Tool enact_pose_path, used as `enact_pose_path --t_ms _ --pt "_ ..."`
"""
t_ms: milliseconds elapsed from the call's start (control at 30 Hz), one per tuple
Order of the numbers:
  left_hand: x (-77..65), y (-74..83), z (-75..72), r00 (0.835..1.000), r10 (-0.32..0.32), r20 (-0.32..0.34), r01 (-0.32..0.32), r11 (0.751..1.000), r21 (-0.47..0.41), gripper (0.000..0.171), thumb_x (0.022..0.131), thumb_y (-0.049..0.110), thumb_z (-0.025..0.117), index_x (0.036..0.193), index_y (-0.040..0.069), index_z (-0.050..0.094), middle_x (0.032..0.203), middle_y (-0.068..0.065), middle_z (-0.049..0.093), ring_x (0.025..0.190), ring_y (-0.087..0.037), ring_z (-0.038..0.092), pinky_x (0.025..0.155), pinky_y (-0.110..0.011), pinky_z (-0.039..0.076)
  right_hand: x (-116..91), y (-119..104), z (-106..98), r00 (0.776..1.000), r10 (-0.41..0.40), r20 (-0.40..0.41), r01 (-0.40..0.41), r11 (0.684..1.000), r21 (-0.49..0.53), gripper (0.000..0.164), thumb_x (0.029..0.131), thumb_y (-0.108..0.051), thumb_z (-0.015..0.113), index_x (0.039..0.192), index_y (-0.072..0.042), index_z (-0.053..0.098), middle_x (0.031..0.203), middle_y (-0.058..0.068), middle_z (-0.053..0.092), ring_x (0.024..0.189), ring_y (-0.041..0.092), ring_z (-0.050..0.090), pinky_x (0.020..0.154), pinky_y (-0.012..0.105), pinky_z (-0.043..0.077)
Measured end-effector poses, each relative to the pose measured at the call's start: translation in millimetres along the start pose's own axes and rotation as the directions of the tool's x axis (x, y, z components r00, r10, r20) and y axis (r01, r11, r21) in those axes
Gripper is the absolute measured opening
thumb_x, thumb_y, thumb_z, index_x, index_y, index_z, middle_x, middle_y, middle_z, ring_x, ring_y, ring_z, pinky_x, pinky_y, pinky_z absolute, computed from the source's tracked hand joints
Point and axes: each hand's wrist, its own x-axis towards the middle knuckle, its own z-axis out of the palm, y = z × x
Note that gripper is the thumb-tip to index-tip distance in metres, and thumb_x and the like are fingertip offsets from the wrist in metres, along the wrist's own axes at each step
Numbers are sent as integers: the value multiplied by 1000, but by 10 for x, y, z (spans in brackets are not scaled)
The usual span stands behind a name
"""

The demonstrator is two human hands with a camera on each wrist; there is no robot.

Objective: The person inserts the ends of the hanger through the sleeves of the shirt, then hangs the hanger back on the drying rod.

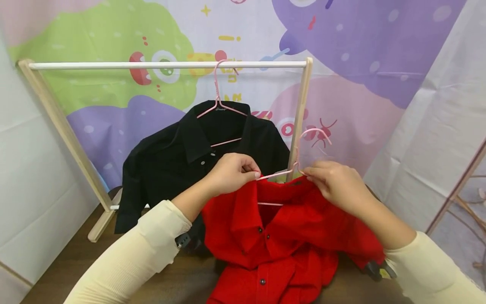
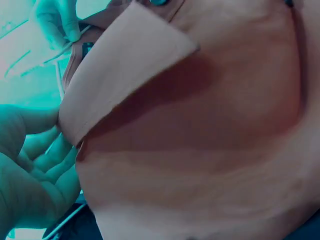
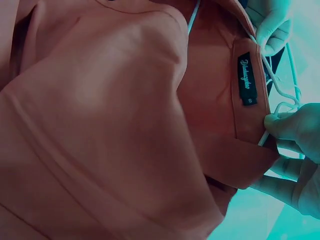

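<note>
A red shirt [image 1: 281,240] with dark buttons hangs in front of me on a pink wire hanger [image 1: 279,174]. My left hand [image 1: 229,174] pinches the shirt's collar at the left, beside the hanger's arm. At the other side of the neck, my right hand [image 1: 339,183] pinches the collar close to the base of the hook. That hook stands free in the air, off the rail. In the right wrist view the black neck label [image 3: 246,80] shows inside the collar, with thumb and fingers of the right hand [image 3: 300,140] on either side of the collar edge.
Behind, a black shirt [image 1: 163,164] hangs on another pink hanger [image 1: 217,82] from the white rail [image 1: 114,66] of a wooden-legged rack [image 1: 64,122]. The rack stands on a brown table [image 1: 163,278]. A cartoon-print cloth [image 1: 243,25] covers the back.
</note>
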Motion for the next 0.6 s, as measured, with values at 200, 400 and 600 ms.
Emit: enact_pose_path --t_ms 200,400,600 --pt "8 -14 10 985 -72 -160 62 996 -69 7 84 20 60 80 17 64 74 6 60 65 -13 52 61 -25 45 -53 -54 42 998 -42 43 43 999 -22 26 67 -4 72 92 -13 70 83 -2 62 77 19 58 56 38 49" --pt "-36 19 28 988 -7 -157 -3 998 -63 6 84 20 59 82 17 63 75 7 60 62 -11 54 61 -24 46 -75 -67 109 1000 2 26 -1 998 -60 23 72 -7 69 93 -14 68 86 0 64 80 22 59 57 41 49" --pt "-107 62 35 994 99 -48 -101 994 -35 14 85 18 57 94 15 68 82 8 63 70 -6 56 65 -20 47 -81 0 127 997 68 -23 -69 996 -60 15 75 -7 65 89 -10 65 80 2 63 73 24 59 59 42 47"
